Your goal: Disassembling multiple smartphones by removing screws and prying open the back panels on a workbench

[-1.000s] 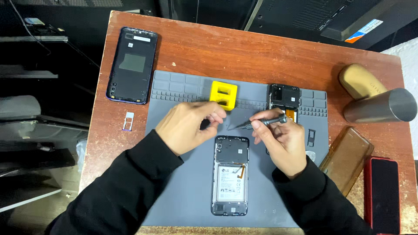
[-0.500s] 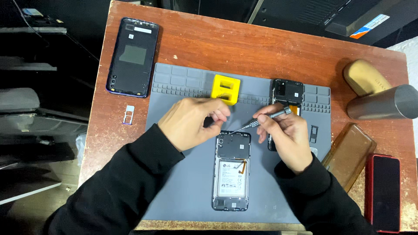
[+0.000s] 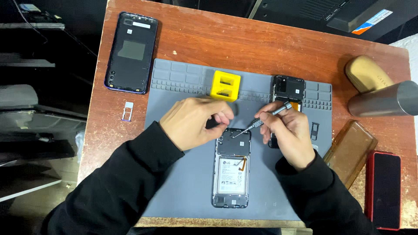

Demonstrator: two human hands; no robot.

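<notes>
At centre frame the opened phone (image 3: 232,169) lies on the grey mat (image 3: 183,191), its back cover (image 3: 131,52) already off at upper left, while the right hand (image 3: 287,130) pinches a screwdriver (image 3: 261,119) onto its still-mounted upper plate and the left hand (image 3: 193,122), fingers curled together, steadies the top edge.

Left hand (image 3: 193,122) curled — right hand (image 3: 287,130) seemingly pinching

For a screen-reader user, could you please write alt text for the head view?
The right hand angles a screwdriver into an opened phone on a grey mat, the left hand beside it. A yellow block sits behind.
</notes>
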